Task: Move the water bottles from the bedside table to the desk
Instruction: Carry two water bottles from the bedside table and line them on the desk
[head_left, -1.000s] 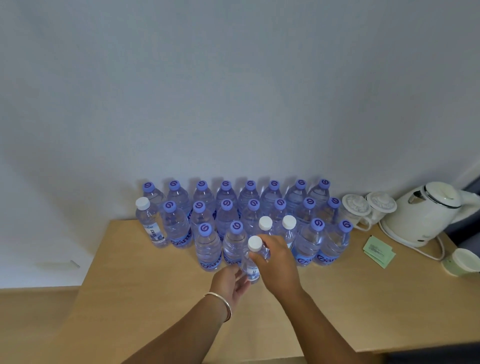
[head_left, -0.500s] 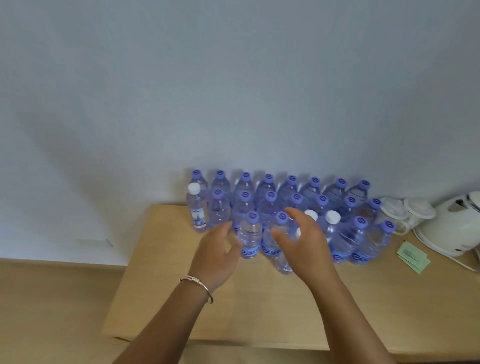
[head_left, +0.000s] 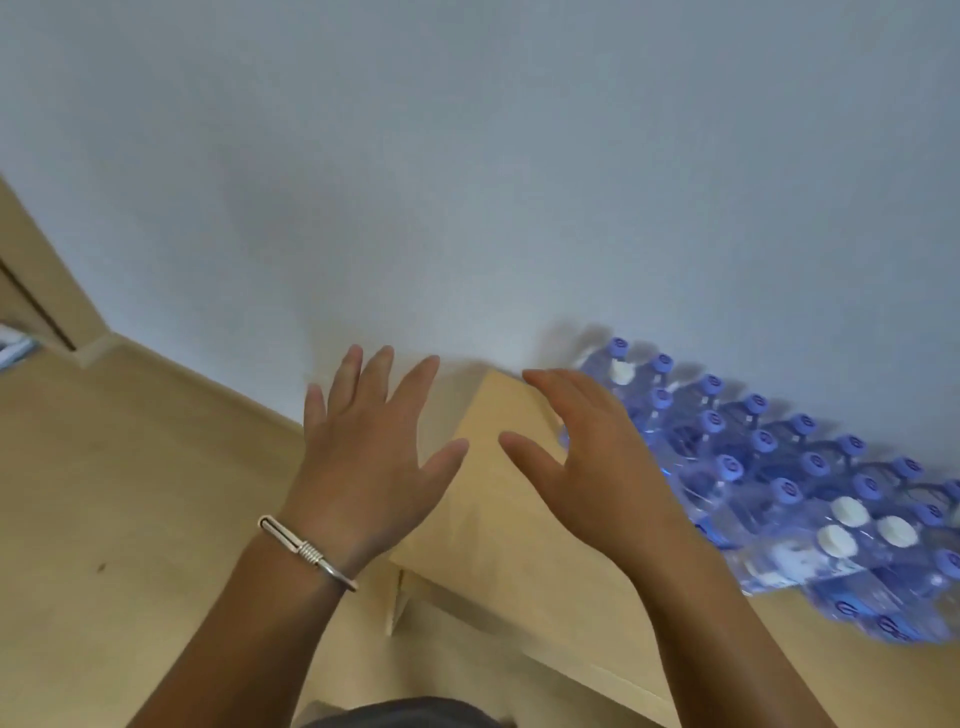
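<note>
Both hands are empty and their fingers are spread. The left hand (head_left: 371, 457) hangs over the floor, just beside the left edge of the tabletop (head_left: 488, 525), with the palm down and the fingers straight. A silver bangle (head_left: 306, 551) sits on its wrist. The right hand (head_left: 587, 452) is above the tabletop, near its left corner, with the fingers relaxed and a little bent. It grips nothing. The two thumbs point to each other and stay apart.

The bottles (head_left: 789, 499) stand in a tight group on the right part of the tabletop, against the wall (head_left: 467, 182). They are clear, and most have blue caps. A few have white caps: one at the far end of the group and three close together at the near side. The group looks blurred and tilted, because the whole view leans to one side. The right hand is just beside the nearest bottles, but I cannot tell if it touches them.

The tabletop is of light wood, and its front edge runs down to the bottom right. The floor (head_left: 130, 493) on the left has a similar light colour. At the far left edge a wooden frame (head_left: 36, 280) meets the wall. At the bottom, between the arms, some dark cloth (head_left: 410, 714) shows.
</note>
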